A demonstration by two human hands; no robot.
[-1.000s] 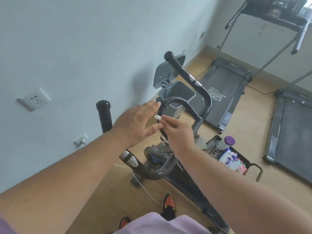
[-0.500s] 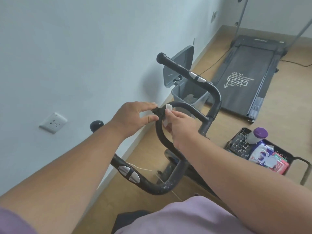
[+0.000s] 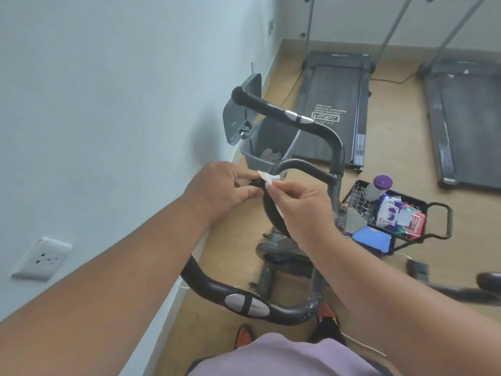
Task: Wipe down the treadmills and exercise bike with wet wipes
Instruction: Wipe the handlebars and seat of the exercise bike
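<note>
We stand on a tan wooden floor [image 3: 393, 147] beside a pale wall [image 3: 108, 104], with two treadmills [image 3: 333, 109] ahead. Our hands meet at the inner loop of the exercise bike handlebar [image 3: 306, 169]. Our left hand [image 3: 219, 188] curls thumb and fingers round the loop's near end; our right hand [image 3: 301, 202] pinches a white wet wipe [image 3: 267, 178] against that bar. A grey bin [image 3: 265, 142] stands behind; a black basket [image 3: 439, 221] holds wipe packs.
</note>
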